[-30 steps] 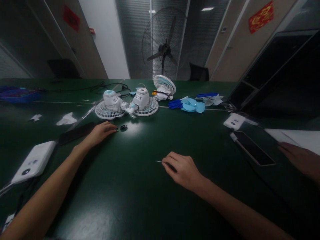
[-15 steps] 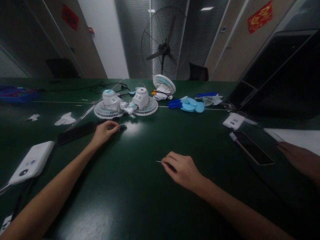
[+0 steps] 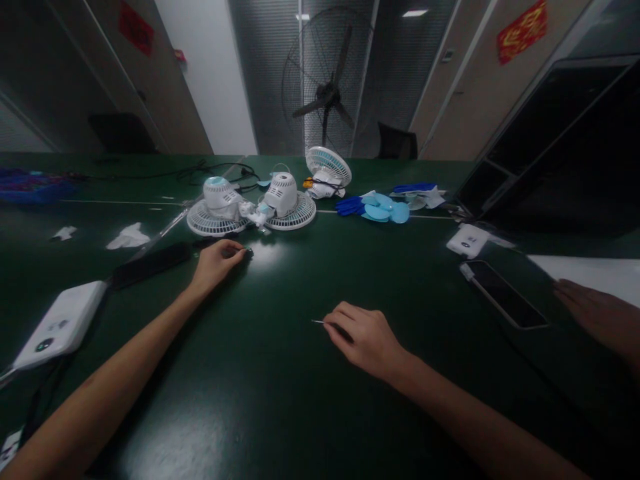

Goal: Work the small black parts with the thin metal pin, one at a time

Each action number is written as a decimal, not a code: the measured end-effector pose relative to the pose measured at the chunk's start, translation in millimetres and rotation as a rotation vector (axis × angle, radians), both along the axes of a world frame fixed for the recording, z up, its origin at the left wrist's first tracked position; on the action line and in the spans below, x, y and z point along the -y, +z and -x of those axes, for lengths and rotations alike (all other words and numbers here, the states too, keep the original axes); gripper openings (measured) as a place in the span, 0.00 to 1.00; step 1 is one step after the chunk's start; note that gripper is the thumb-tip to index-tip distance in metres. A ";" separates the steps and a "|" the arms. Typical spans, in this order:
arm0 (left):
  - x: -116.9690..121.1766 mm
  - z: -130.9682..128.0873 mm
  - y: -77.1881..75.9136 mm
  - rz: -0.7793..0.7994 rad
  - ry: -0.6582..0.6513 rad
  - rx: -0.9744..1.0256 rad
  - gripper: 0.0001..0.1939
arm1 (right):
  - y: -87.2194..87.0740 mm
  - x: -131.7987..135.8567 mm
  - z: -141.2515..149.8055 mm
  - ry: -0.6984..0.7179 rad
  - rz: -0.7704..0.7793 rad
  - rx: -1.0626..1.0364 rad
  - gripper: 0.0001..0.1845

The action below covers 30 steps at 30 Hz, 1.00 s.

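Observation:
My left hand (image 3: pixel 219 262) reaches far out over the dark green table (image 3: pixel 280 373), and its fingers close over a small black part (image 3: pixel 247 252) just in front of two white and blue desk fans (image 3: pixel 253 203) lying face down. My right hand (image 3: pixel 367 339) rests on the table nearer to me, fingers curled round a thin screwdriver (image 3: pixel 325 324) whose metal tip points left.
A third small fan (image 3: pixel 327 172) stands behind the pair, with blue fan blades (image 3: pixel 383 210) to its right. A white power bank (image 3: pixel 55 325) and a black strip (image 3: pixel 150 263) lie at left. At right are a phone (image 3: pixel 503 293), a white device (image 3: pixel 467 240) and another person's hand (image 3: pixel 597 317).
My left hand has slid to the right along the table and its fingers have closed over the small black part. My right hand has stayed put.

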<state>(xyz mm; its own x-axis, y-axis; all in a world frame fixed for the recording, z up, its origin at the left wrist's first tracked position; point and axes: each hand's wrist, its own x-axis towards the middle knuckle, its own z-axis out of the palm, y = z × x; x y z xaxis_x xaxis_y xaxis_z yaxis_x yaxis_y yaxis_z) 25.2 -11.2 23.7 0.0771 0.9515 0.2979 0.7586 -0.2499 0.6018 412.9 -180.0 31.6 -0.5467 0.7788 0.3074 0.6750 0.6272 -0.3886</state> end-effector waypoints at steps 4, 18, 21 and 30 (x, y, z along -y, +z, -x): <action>0.3 -0.2 -0.7 0.006 0.024 -0.003 0.23 | 0.5 0.7 -0.5 0.009 0.015 -0.003 0.08; 3.5 -2.0 1.1 -0.038 -0.069 -0.067 0.20 | -1.8 0.9 -0.6 0.023 0.045 -0.055 0.09; 5.7 -3.8 3.0 -0.037 -0.087 -0.103 0.19 | -1.0 1.1 -0.7 0.021 0.050 -0.056 0.08; 4.0 -3.0 -3.6 -0.170 -0.209 -0.332 0.15 | 3.7 1.1 1.6 0.000 0.030 -0.026 0.07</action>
